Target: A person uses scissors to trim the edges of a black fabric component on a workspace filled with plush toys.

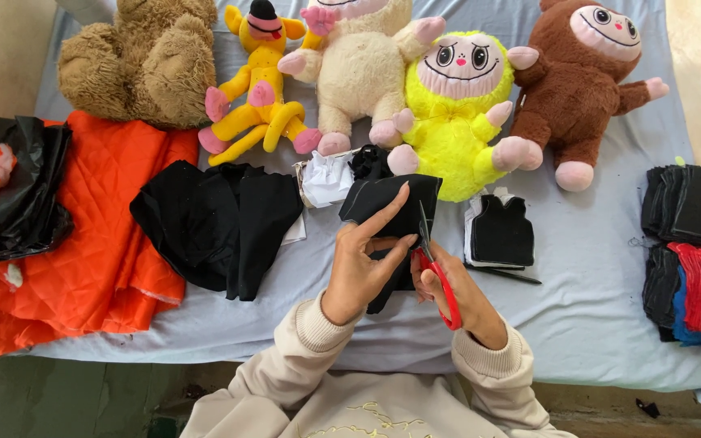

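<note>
My left hand holds a piece of black fabric up over the table, index finger stretched along it. My right hand grips red-handled scissors, whose blades point upward into the fabric's right edge. Both hands are close together in the middle, just above the pale blue table cover.
A row of plush toys lines the far side: brown bear, yellow toy, cream toy, bright yellow toy, brown monkey. Black cloth and orange quilted fabric lie left. Cut black vest pieces and stacked fabric lie right.
</note>
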